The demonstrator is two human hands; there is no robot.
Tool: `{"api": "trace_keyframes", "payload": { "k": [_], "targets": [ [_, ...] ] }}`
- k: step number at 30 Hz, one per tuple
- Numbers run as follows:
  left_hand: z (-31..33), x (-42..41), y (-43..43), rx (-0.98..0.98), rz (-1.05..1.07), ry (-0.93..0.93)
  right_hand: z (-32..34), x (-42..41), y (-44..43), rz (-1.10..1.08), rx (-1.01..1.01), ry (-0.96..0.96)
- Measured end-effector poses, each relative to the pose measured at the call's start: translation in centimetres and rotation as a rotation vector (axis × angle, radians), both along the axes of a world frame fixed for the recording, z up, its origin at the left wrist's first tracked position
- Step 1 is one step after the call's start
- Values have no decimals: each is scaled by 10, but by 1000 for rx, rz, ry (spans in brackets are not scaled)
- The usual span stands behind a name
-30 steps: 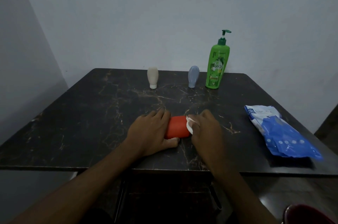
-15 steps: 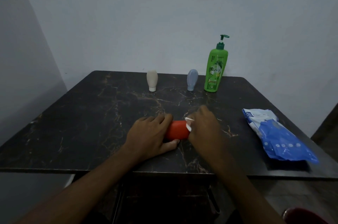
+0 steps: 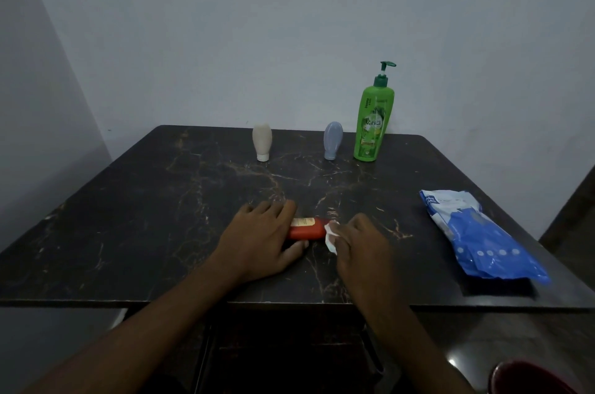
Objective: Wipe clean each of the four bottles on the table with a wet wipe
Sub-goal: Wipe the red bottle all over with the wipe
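Rolling is the main risk: the red bottle (image 3: pixel 307 230) lies on its side in the near middle of the tabletop (image 3: pixel 161 216). A round body on a hard slab could, I judge, spin or skid out from under the left hand (image 3: pixel 260 242) if the right hand (image 3: pixel 360 245) drives the wipe (image 3: pixel 331 234) along it too hard. A wet surface would make that slip likelier. A second risk is a patchy job. The left hand covers the bottle's left part, so that stretch cannot be wiped until the grip moves, and the underside against the tabletop is just as easy to miss. The pale label (image 3: pixel 302 221) on the bottle's far side might lift or smear under hard wet rubbing.

The left hand lies over the left part of the red bottle, fingers curled across its top and far side and the thumb along its near side, so it holds the bottle down. The right hand is bunched, fingers curled in on the wipe, and presses it against the bottle's right end. Only a white fold shows at the fingertips. The light is dim, so I cannot tell whether the cap sits under that fold.

The other three bottles stand upright along the far edge, well apart from both hands: a beige bottle (image 3: pixel 262 141), a grey bottle (image 3: pixel 333 139) and a tall green bottle (image 3: pixel 370 123) with a pump. The blue pack (image 3: pixel 483 239) lies at the right.
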State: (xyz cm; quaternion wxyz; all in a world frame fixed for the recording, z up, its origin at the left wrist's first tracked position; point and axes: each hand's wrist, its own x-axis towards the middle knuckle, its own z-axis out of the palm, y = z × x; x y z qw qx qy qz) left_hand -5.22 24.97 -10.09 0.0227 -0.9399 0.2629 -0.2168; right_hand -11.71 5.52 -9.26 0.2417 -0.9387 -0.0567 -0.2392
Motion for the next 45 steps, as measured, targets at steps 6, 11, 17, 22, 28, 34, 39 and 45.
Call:
{"api": "trace_keyframes", "payload": {
  "k": [6, 11, 17, 22, 28, 34, 39, 45],
  "targets": [
    [1, 2, -3, 89, 53, 79, -9, -1, 0, -6, -21, 102],
    [3, 4, -6, 100, 96, 138, 5, 24, 6, -71, -102, 262],
    [5, 4, -7, 77, 108, 172, 33, 78, 12, -87, -183, 466],
    [4, 2, -6, 49, 115, 165, 22, 54, 12, -19, -350, 381],
    [5, 3, -8, 80, 117, 131, -7, 1, 14, 21, -15, 161],
    [6, -2, -6, 15, 51, 55, 24, 45, 15, -56, -315, 211],
    [4, -6, -4, -35, 42, 10, 56, 59, 19, -26, -300, 337],
    [1, -7, -3, -77, 9, -67, 20, 6, 12, 13, -188, 111]
  ]
}}
